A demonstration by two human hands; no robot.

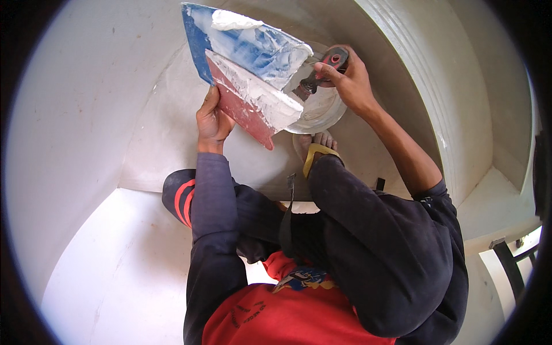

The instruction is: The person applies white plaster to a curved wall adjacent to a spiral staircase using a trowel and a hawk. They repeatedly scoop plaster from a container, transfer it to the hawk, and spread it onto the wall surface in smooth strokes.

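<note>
The right hand [352, 80] is closed around the black-and-red handle of a putty knife [326, 66], thumb laid along the grip; most of the fingers are hidden behind it. It is above the far right part of a round tub [332, 118], and the knife slants down and leftward over the tub's mouth. The knife's tip lies near the right end of the red spreader, but whether the two touch cannot be told.

The left hand [214, 122], to the left of the tub, is pinched on a flat red spreader [241, 104], its thumb pressed against the left edge and the other fingers mostly out of sight behind. The red spreader reaches from that hand to the tub's left side, covering part of the rim, its upper side coated in white paste [253, 80]. Behind it a wider blue spreader [200, 47] rises up and left of the tub, smeared white with a thick lump near its top edge; whether the left hand grips this one too is hidden.

A bare foot [326, 139] with a yellow strap [318, 153] across it rests just beside the tub's near side.
</note>
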